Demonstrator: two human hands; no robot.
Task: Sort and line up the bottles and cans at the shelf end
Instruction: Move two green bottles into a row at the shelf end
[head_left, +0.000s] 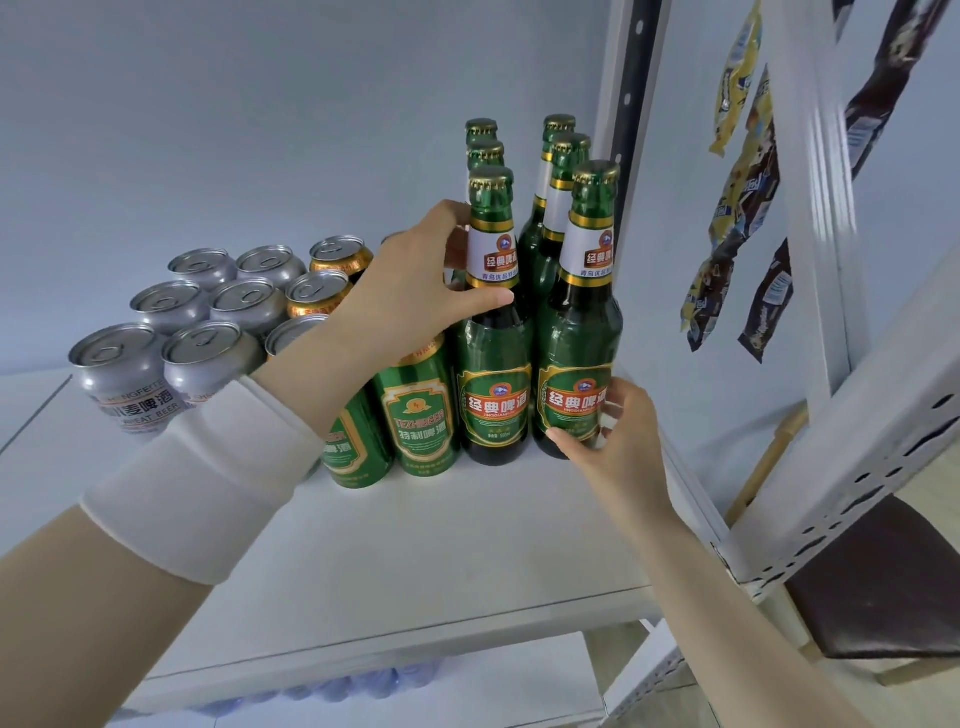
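Nearest the camera a white sleeve (208, 467) covers the left forearm; beyond it lies the bare front of the white shelf (415, 545). The right hand (613, 441) is low at the shelf's right end, its grip closed lightly round the base of the front right bottle (576, 353), thumb across the foot of the label. The left hand (415, 280) reaches over the cans, its grip closed on the neck of the front left bottle (493, 395); both bottles stand upright, side by side and just about touching.

The step in hand looks like squaring up the two front bottles, labels forward; the next move would call for small twists or nudges so that they sit flush with each other and with the can fronts, without knocking the rear bottles (558, 208) lined up behind them in two files beside the upright (623, 104).

The bottle labels read 经典啤酒, with JINGDIANPIJIU beneath and 500ml at the foot. Left of them the green cans (421, 415) read TEZHIBEER and 特制啤酒; further left the silver cans (208, 312) stand in rows, the front one marked WHEAT BEER. Far right, snack packets (737, 208) hang in strips; their print is too blurred to read.
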